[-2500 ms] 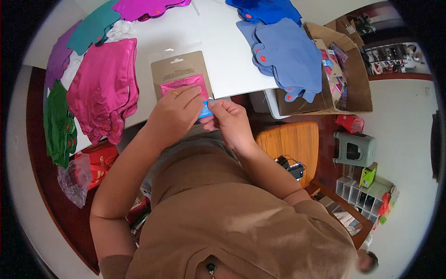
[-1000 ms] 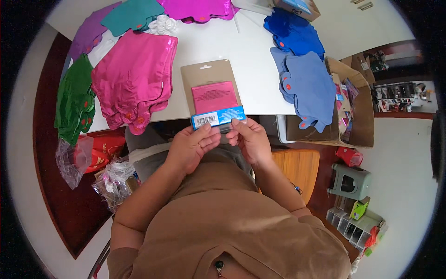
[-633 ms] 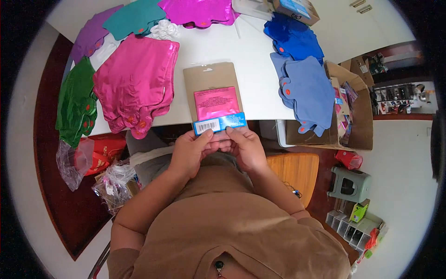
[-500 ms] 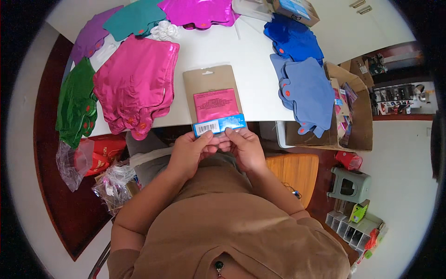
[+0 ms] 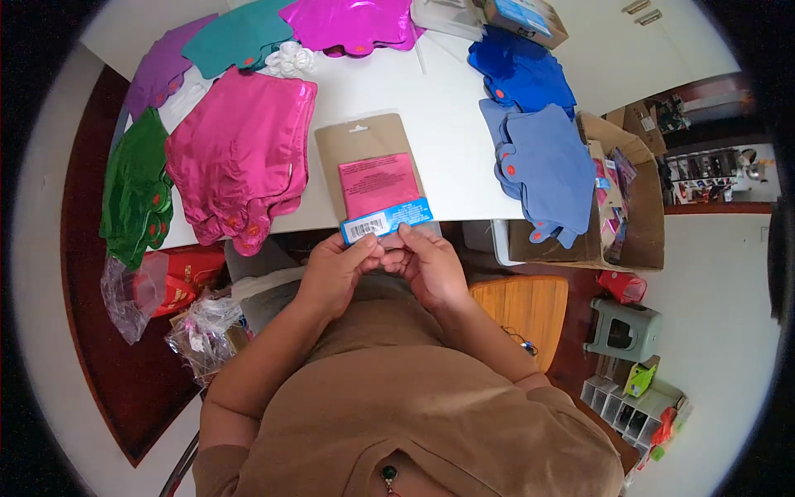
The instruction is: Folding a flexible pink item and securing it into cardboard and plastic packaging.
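Note:
Both hands pinch the near edge of a flat retail package (image 5: pixel 377 186) at the table's front edge. It has a brown card back with a hang hole, a folded pink foil piece in the middle and a blue strip (image 5: pixel 410 211) with a barcode along the bottom. My left hand (image 5: pixel 335 269) grips the bottom left part, its thumb on the strip. My right hand (image 5: pixel 426 265) grips the bottom right part, thumb also on top. The fingers beneath are partly hidden. Left of the package lies a stack of shiny pink foil pieces (image 5: pixel 240 149) with scalloped ends and red dots.
Around the white table (image 5: pixel 348 87) lie green (image 5: pixel 137 195), purple (image 5: pixel 166 62), teal (image 5: pixel 236 37), magenta (image 5: pixel 352 23), dark blue (image 5: pixel 522 70) and grey-blue stacks (image 5: pixel 546 166). A white ribbon bundle (image 5: pixel 290 60) sits behind. At right stands a cardboard box (image 5: pixel 638 224) of packages.
The package has tilted slightly, its top shifting left. Both hands keep their hold, with the right hand moved slightly left. The view has shifted a little.

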Tool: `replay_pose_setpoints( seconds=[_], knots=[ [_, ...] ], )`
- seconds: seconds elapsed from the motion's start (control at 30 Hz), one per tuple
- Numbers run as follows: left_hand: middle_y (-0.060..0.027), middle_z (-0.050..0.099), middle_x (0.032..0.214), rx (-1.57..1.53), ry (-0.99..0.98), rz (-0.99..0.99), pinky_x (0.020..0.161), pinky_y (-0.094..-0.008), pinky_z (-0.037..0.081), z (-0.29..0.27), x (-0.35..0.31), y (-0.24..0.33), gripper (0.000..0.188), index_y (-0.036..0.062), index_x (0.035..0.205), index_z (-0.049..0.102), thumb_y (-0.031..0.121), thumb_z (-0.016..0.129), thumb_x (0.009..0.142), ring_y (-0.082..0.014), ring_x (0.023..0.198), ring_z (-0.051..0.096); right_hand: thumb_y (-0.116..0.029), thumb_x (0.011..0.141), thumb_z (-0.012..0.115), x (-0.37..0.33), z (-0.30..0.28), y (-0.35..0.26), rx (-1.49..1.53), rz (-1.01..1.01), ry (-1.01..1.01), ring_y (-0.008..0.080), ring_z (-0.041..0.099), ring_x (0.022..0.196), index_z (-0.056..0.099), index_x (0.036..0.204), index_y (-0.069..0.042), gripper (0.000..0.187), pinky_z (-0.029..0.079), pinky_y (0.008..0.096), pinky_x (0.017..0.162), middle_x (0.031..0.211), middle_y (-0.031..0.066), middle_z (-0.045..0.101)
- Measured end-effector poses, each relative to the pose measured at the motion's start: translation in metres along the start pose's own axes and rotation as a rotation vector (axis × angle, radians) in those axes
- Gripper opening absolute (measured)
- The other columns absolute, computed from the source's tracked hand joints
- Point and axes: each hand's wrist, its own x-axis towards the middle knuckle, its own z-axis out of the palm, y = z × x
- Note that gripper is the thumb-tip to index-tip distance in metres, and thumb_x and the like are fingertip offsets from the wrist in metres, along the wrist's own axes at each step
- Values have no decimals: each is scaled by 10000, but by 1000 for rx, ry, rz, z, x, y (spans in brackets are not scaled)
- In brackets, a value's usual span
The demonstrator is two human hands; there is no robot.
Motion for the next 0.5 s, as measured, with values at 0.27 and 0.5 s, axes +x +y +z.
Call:
replay_pose_setpoints(
  seconds=[0.27,0.5],
  knots=[
    [-67,640,739,1011,-173,-344,595,-236,474,-2,-10,82,361,-18,838,648,331,587,905,-110,654,596,-183,927,580,8,-13,13,-95,-120,51,124,613,648,628,827,-33,187,493,245,623,759,60,651],
    [-129,649,765,1407,123,709,655,-320,466,4,59,156,353,-14,901,661,319,544,891,-185,715,609,-198,941,566,10,-25,13,-288,-188,0,105,605,651,594,824,-33,204,490,246,637,773,66,664]
  ],
)
